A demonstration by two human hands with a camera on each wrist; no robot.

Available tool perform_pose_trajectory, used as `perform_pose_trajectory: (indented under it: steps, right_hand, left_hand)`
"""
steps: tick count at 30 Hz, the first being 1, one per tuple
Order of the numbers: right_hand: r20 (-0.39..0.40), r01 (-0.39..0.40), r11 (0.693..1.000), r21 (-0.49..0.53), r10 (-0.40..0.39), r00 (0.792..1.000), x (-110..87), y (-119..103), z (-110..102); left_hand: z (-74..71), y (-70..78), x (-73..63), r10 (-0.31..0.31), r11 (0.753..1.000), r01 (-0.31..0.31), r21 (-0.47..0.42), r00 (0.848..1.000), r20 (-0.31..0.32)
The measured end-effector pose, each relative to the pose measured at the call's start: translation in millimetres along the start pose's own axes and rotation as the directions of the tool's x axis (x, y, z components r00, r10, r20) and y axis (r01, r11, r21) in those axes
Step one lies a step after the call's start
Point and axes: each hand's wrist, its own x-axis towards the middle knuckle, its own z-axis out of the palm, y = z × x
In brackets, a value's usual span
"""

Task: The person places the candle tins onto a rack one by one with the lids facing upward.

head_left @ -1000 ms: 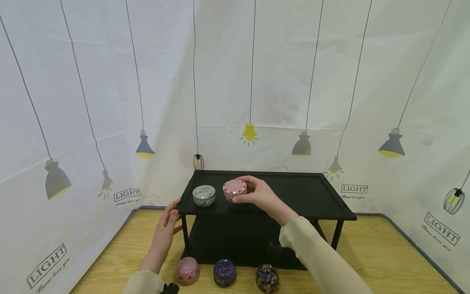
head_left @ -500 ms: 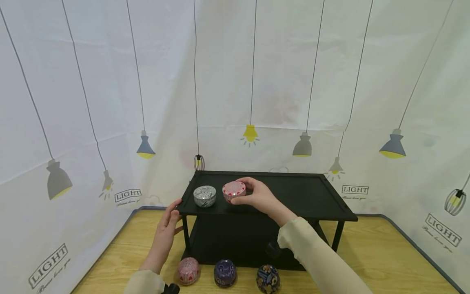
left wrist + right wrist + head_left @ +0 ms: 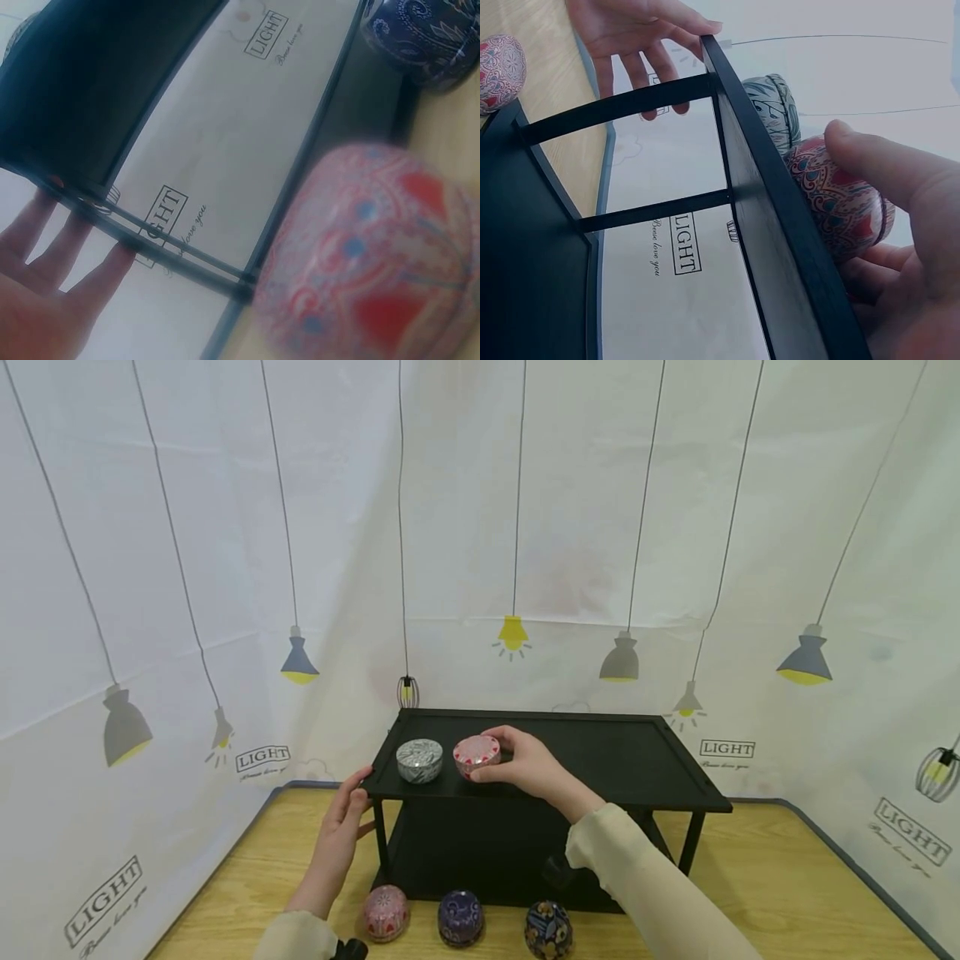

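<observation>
**Pink tin (image 3: 474, 756) in the right hand (image 3: 531, 767), grey tin (image 3: 419, 762) just to its left**

From where I stand, the right hand pinches the pink tin between thumb and fingers over the front of the black rack (image 3: 600, 760); whether it rests on top or is slightly raised, I can't tell. The tin lies leftward of that palm, lid up, squat and round, so no long axis stands out. A narrow gap parts it from the grey tin, which sits between it and the left hand (image 3: 341, 827). That hand's fingers are loosely straight, touching the rack's left edge. On the bench (image 3: 787, 877) in front stand a second pink tin (image 3: 386, 913), a purple tin (image 3: 461, 918) and a floral tin (image 3: 548, 930). The backdrop (image 3: 450, 527) reads "LIGHT" in boxes, small script below ending "love you".
</observation>
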Motion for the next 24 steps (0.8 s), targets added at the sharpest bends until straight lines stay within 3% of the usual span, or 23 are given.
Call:
perform_pose_trajectory:
  steps: [24]
  right_hand:
    - [0.037, -0.001, 0.999, -0.044, 0.003, 0.999, 1.0, 0.9, 2.2]
  left_hand:
    - [-0.5, -3.2, 0.6, 0.003, 1.000, -0.003, -0.007, 1.000, -0.001]
